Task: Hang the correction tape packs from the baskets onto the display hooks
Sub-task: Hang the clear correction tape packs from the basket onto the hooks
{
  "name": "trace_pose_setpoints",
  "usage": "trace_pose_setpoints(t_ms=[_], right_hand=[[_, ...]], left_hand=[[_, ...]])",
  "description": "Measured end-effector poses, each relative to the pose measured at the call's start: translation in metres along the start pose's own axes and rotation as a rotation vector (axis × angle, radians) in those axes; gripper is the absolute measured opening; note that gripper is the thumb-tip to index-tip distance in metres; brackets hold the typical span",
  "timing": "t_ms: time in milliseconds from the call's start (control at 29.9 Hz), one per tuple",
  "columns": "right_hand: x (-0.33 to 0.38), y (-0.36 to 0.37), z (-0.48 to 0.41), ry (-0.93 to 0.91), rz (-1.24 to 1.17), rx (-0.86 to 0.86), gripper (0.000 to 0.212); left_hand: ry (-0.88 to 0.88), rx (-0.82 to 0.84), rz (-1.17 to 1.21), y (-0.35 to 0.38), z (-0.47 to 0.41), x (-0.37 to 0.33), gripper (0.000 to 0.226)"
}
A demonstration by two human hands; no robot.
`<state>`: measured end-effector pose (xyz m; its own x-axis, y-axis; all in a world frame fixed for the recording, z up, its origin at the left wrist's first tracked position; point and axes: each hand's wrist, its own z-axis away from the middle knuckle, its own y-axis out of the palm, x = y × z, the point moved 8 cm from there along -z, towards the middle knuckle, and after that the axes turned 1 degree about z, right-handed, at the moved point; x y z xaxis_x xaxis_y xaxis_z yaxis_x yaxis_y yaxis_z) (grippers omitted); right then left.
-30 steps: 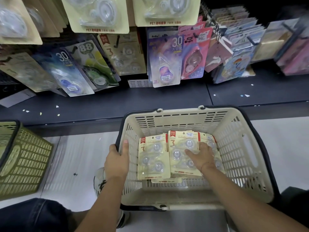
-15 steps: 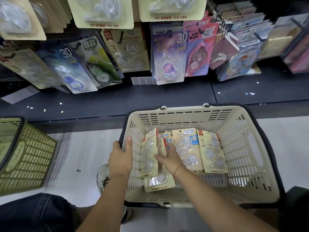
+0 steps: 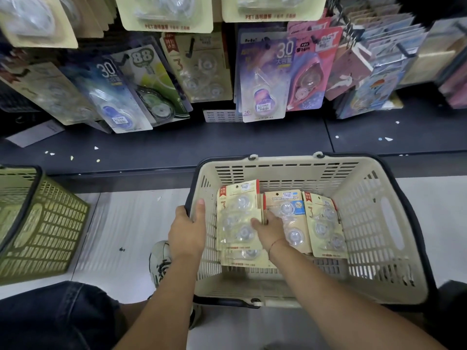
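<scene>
A cream basket (image 3: pixel 278 164) stands on the floor below the display. Inside it, a stack of beige three-roll correction tape packs (image 3: pixel 236 210) leans upright at the left. Another pack (image 3: pixel 290 210) and a third (image 3: pixel 324 223) lie beside it, and more lie flat underneath. My left hand (image 3: pixel 188 228) grips the basket's left rim. My right hand (image 3: pixel 269 229) is inside the basket; its thumb lies on the front of the left stack and its fingers are tucked behind it. Matching packs (image 3: pixel 202 69) hang on a display hook above.
An olive green basket (image 3: pixel 38 223) sits on the floor at the left. A dark shelf (image 3: pixel 177 142) runs under the hanging goods. Other tape packs (image 3: pixel 262 79) and notebooks (image 3: pixel 374 72) crowd the hooks. My shoe (image 3: pixel 159 258) is beside the cream basket.
My right hand moved from lying flat on the packs to the gap between them, and now holds the left stack, which has been tipped upright. My left hand stayed on the rim.
</scene>
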<state>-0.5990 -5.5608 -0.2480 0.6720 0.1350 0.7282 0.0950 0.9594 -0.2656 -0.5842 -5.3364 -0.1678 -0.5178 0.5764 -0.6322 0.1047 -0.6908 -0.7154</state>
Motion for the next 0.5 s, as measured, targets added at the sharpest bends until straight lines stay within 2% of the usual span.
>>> trace_pose_setpoints(t_ms=[100, 167, 234, 367, 501], right_hand=[[0.0, 0.01, -0.001, 0.005, 0.153, -0.022, 0.039], [-0.003, 0.007, -0.001, 0.045, 0.025, -0.086, 0.05], [-0.012, 0.008, -0.004, 0.128, -0.148, -0.072, 0.061], [-0.02, 0.033, 0.0, 0.211, -0.146, 0.167, 0.048], [-0.027, 0.04, -0.003, 0.255, -0.286, 0.243, 0.059]], left_hand=[[0.0, -0.003, -0.008, 0.0, 0.001, -0.001, 0.042], [0.007, -0.01, -0.013, 0.0, 0.001, -0.002, 0.042], [0.006, -0.019, -0.013, -0.001, 0.0, -0.002, 0.039], [0.017, -0.025, -0.022, -0.001, -0.001, -0.002, 0.043], [0.008, -0.022, -0.025, -0.002, 0.0, -0.003, 0.05]])
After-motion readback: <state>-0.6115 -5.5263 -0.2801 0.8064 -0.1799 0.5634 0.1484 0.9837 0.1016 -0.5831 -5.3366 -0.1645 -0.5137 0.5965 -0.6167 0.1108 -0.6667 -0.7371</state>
